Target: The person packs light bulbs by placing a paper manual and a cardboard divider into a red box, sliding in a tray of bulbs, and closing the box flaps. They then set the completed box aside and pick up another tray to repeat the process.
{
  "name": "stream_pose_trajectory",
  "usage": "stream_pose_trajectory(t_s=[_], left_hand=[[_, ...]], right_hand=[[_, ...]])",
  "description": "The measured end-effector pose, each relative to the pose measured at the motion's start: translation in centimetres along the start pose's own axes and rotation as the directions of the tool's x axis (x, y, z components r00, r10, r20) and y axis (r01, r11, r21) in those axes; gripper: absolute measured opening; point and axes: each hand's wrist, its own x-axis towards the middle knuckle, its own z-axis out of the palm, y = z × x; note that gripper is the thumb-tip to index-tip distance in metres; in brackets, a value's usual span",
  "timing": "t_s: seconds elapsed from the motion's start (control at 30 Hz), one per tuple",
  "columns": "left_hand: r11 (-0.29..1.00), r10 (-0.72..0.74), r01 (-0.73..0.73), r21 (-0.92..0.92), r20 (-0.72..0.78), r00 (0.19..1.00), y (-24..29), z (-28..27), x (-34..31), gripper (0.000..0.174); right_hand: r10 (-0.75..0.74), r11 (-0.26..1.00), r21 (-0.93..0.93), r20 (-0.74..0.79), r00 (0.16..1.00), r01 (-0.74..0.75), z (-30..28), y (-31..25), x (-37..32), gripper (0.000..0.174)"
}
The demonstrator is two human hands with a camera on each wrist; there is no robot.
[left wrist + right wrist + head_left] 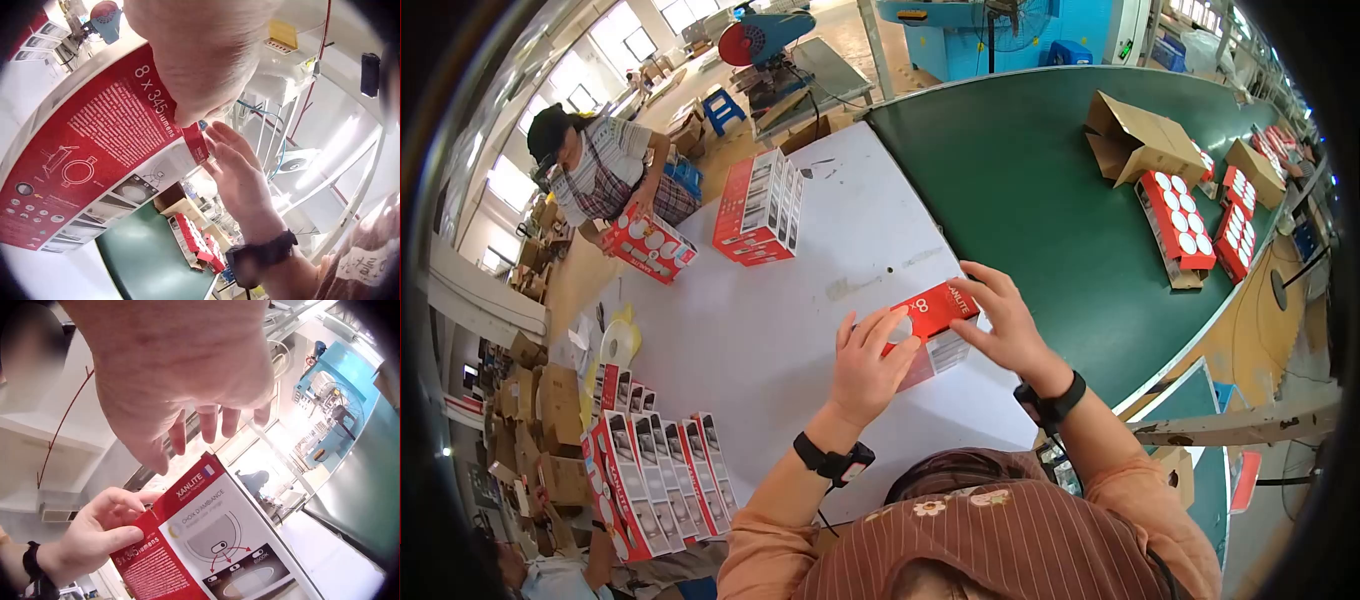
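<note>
A red and white Xanlite light box (935,308) stands on the pale table in front of me. My left hand (862,368) grips it at the left end, its thumb (128,536) laid on the printed face beside the "lumens" text in the right wrist view. At the box's other end is my right hand (1012,338), fingers spread and loosely bent. From the right wrist, those fingers (208,425) hang just above the box's corner, holding nothing. In the left wrist view the box's long printed side (94,144) fills the left half.
A stack of similar boxes (752,215) stands farther back, with more (662,485) at lower left. Across the table a person (615,165) handles another box (650,245). On the green surface (1020,170) at right lie an open carton (1145,140) and packs with white discs (1178,222).
</note>
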Motion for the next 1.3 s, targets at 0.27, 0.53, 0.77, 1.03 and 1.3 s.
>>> stream_pose_trajectory(t_s=[0.27, 0.53, 0.77, 1.03, 1.3], left_hand=[[0.996, -0.077, 0.068, -0.058, -0.169, 0.983, 1.4, 1.3, -0.5, 0.01], [0.999, -0.036, 0.033, -0.018, -0.155, 0.987, 1.4, 1.5, -0.1, 0.007], [0.987, -0.14, 0.14, -0.082, 0.008, 0.99, -0.3, 3.3, 0.0, 0.022], [0.972, -0.194, 0.215, -0.095, 0.195, 0.961, -1.6, 3.5, 0.6, 0.056], [0.946, -0.291, 0.322, -0.032, 0.354, 0.889, -0.1, 1.2, 1.3, 0.058]], right_hand=[[0.131, 0.944, 0.276, 0.199, 0.971, -0.183, 1.7, 1.4, 0.3, 0.044], [0.137, 0.948, 0.266, 0.157, 0.978, -0.175, 1.4, 1.5, -0.5, 0.045], [0.122, 0.91, 0.385, 0.109, 0.986, -0.155, 3.6, 3.2, -0.8, 0.043], [-0.017, 0.967, 0.255, 0.103, 0.995, -0.01, 3.6, 4.3, -1.5, 0.041], [0.001, 0.93, 0.36, 0.183, 0.983, -0.068, 4.0, 5.2, -2.1, 0.046]])
